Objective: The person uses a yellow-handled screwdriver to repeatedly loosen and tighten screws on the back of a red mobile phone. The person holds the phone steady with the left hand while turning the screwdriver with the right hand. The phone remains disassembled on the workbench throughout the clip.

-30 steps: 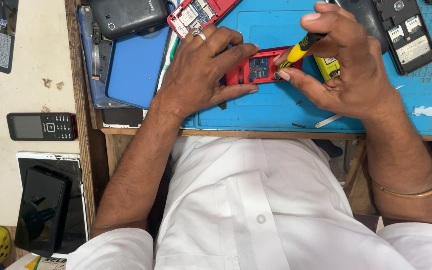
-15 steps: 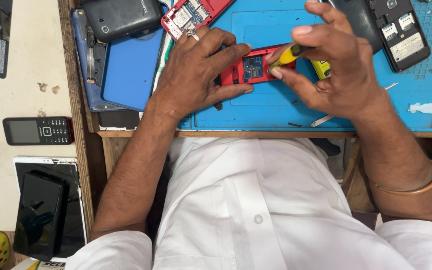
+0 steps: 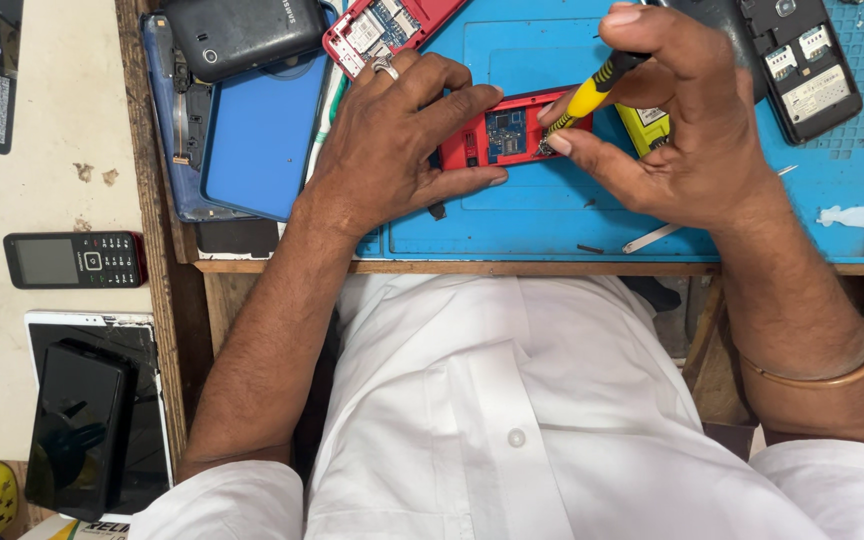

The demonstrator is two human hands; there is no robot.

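Red phone body (image 3: 510, 135) flat on blue mat (image 3: 552, 215), circuit board up. Left hand (image 3: 392, 150) just left, fingers clamped along its edges for steadiness. Right hand (image 3: 672, 120) just right, fingertips pinching yellow screwdriver (image 3: 584, 98), tip down on board.

Wooden bench (image 3: 452, 267) carries a blue work mat (image 3: 552, 215); red phone (image 3: 507, 135) lies on it.
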